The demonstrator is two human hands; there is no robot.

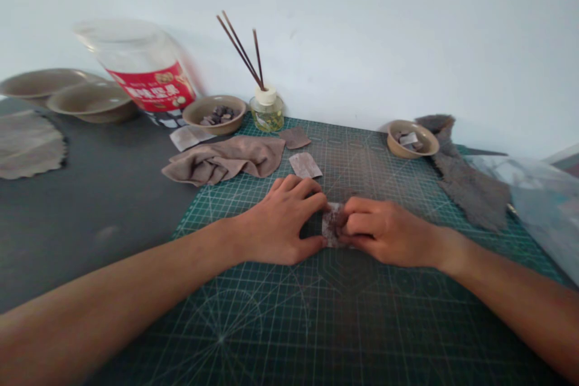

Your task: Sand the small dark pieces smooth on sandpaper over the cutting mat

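Packet [332, 235] of folded paper sits pinched between left hand [275, 220] and right hand [384, 232], their fingers pressed together on it, over the cutting mat [362, 319].

A folded packet [332, 224] on the cutting mat [344, 325], between the left grip [312, 223] and the right grip [350, 223]. Behind them on the mat, a crumpled cloth [221, 160] and a paper square [305, 165]. Along the wall [362, 30], left to right: a jar [145, 66], a first bowl [214, 113], a reed diffuser [266, 110]. A second bowl [412, 139] on the mat's far right, just left of a cloth strip [470, 181]. A plastic bag [543, 205] right of that strip. Two overlapping bowls [67, 93] on the tabletop [90, 223], left of the mat.
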